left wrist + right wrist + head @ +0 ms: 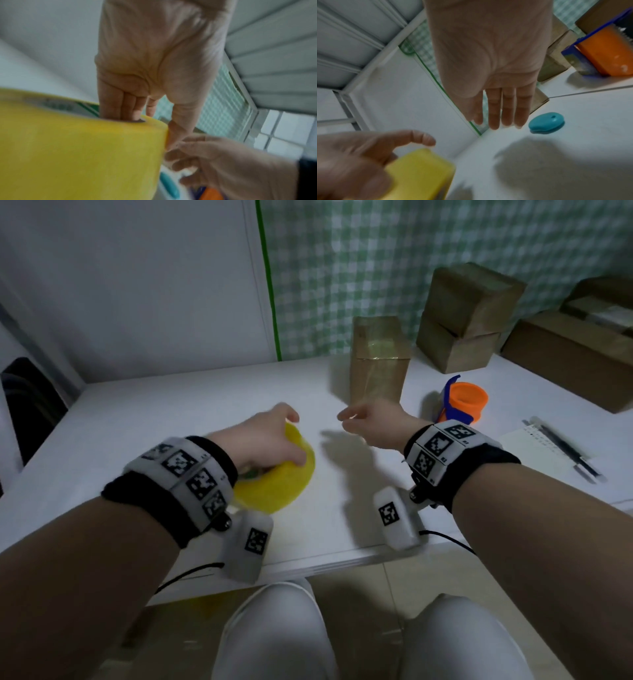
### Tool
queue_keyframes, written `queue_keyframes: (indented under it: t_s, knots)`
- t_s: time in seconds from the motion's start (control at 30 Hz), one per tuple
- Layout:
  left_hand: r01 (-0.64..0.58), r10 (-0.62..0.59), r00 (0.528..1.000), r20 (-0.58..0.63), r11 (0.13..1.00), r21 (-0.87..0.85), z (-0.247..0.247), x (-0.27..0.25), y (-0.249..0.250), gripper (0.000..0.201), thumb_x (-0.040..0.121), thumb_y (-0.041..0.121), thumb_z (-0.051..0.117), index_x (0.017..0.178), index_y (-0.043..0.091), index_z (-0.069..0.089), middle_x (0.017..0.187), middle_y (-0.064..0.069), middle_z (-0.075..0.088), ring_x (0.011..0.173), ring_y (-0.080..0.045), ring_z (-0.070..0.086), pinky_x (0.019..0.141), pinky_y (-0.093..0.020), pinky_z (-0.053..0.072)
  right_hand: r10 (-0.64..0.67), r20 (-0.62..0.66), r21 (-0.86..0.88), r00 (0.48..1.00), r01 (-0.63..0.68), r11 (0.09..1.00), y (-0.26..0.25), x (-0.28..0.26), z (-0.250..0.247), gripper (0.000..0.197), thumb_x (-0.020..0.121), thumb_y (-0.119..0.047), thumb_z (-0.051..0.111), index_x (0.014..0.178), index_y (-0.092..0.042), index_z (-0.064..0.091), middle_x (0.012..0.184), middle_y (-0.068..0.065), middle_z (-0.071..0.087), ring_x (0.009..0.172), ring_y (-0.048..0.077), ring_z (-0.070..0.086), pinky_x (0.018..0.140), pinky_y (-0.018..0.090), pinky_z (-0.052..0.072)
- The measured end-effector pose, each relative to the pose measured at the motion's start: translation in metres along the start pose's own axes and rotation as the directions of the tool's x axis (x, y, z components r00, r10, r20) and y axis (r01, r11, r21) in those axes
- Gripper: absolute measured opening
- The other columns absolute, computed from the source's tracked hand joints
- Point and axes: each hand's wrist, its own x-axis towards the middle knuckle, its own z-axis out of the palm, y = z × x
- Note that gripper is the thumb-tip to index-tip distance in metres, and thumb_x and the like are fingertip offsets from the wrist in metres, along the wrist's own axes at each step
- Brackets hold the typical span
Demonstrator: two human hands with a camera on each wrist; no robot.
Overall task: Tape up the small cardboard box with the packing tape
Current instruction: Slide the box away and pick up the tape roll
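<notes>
head view: the left hand (pixel 263 436) grips the yellow roll of packing tape (pixel 281 474) near the front edge of the white worktop (pixel 171 412), fingers hooked into the core and the roll tilted. the right hand (pixel 376 422) hovers just beside it, holding nothing, fingers loosely extended toward the roll. the small cardboard box (pixel 378 361) stands upright behind the right hand, toward the back edge, with clear tape already shining across its top and front. two stacked boxes (pixel 466 316) sit further toward the back right corner, and an orange and blue tape dispenser (pixel 460 404) lies near the right edge beside a pen (pixel 565 453) on paper.

left wrist view: the fingers (pixel 120 106) of the left hand curl into the core of the roll, thumb pressed on its outer face. the right hand comes close to the roll's edge; blur hides whether it touches.

right wrist view: the right hand's fingers (pixel 508 108) are straight and together, empty, above the worktop. a small teal object (pixel 546 122) lies on the worktop beyond the fingertips.
</notes>
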Motion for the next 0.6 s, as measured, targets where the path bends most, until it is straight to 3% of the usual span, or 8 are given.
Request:
queue_keyframes:
  t_s: [0.07, 0.17, 0.27, 0.37, 0.47, 0.6]
  knots:
    - [-0.014, 0.012, 1.000, -0.011, 0.952, -0.307, -0.010, -0.003, 0.006, 0.071, 0.076, 0.012, 0.073, 0.134, 0.029, 0.037, 0.100, -0.011, 0.053, 0.075, -0.024, 0.056, 0.058, -0.032, 0.050, 0.027, 0.029, 0.246, 0.999, -0.034, 0.969, -0.010, -0.009, -0.001, 0.032, 0.094, -0.029, 0.050, 0.121, -0.017, 0.060, 0.102, 0.003, 0.061, 0.084, 0.019, 0.054, 0.074, 0.028, 0.048]
    - [-0.026, 0.085, 0.994, 0.071, 0.803, -0.596, -0.009, -0.013, 0.010, 0.083, 0.082, -0.004, 0.064, 0.145, 0.032, 0.024, 0.095, -0.014, 0.061, 0.079, -0.027, 0.063, 0.078, -0.042, 0.057, 0.059, 0.089, 0.487, 0.994, -0.095, 0.868, -0.022, -0.023, -0.008, 0.039, 0.097, -0.032, 0.046, 0.130, -0.012, 0.050, 0.096, 0.009, 0.059, 0.076, 0.020, 0.056, 0.069, 0.029, 0.050]
    - [-0.044, 0.174, 0.976, 0.131, 0.746, -0.664, 0.004, -0.019, 0.013, 0.092, 0.082, -0.012, 0.059, 0.149, 0.031, 0.011, 0.095, -0.014, 0.067, 0.084, -0.026, 0.065, 0.083, -0.041, 0.054, 0.050, 0.111, 0.541, 0.993, -0.103, 0.835, -0.026, -0.036, -0.016, 0.044, 0.095, -0.024, 0.051, 0.136, -0.010, 0.042, 0.089, 0.010, 0.058, 0.075, 0.020, 0.058, 0.070, 0.029, 0.052]
    - [-0.040, 0.189, 0.971, 0.148, 0.736, -0.676, 0.015, -0.022, 0.016, 0.097, 0.081, -0.014, 0.059, 0.150, 0.030, 0.009, 0.095, -0.011, 0.068, 0.085, -0.024, 0.065, 0.083, -0.040, 0.053, 0.052, 0.118, 0.528, 0.992, -0.107, 0.843, -0.022, -0.047, -0.019, 0.048, 0.093, -0.019, 0.055, 0.138, -0.008, 0.042, 0.098, 0.014, 0.058, 0.082, 0.022, 0.059, 0.075, 0.030, 0.053]
    - [-0.032, 0.179, 0.973, 0.148, 0.735, -0.677, 0.018, -0.024, 0.017, 0.097, 0.079, -0.012, 0.062, 0.150, 0.031, 0.010, 0.089, -0.009, 0.068, 0.082, -0.024, 0.066, 0.080, -0.038, 0.055, 0.045, 0.119, 0.490, 0.992, -0.099, 0.866, -0.020, -0.053, -0.019, 0.046, 0.093, -0.020, 0.055, 0.137, -0.014, 0.045, 0.100, 0.013, 0.060, 0.083, 0.022, 0.060, 0.081, 0.033, 0.054]
    - [-0.034, 0.157, 0.980, 0.124, 0.738, -0.674, 0.016, -0.026, 0.013, 0.091, 0.078, -0.006, 0.067, 0.148, 0.029, 0.021, 0.077, -0.005, 0.067, 0.077, -0.023, 0.066, 0.075, -0.035, 0.058, 0.018, 0.119, 0.403, 0.993, -0.065, 0.913, -0.026, -0.056, -0.018, 0.041, 0.092, -0.023, 0.058, 0.132, -0.022, 0.051, 0.103, 0.003, 0.059, 0.090, 0.019, 0.058, 0.080, 0.033, 0.054]
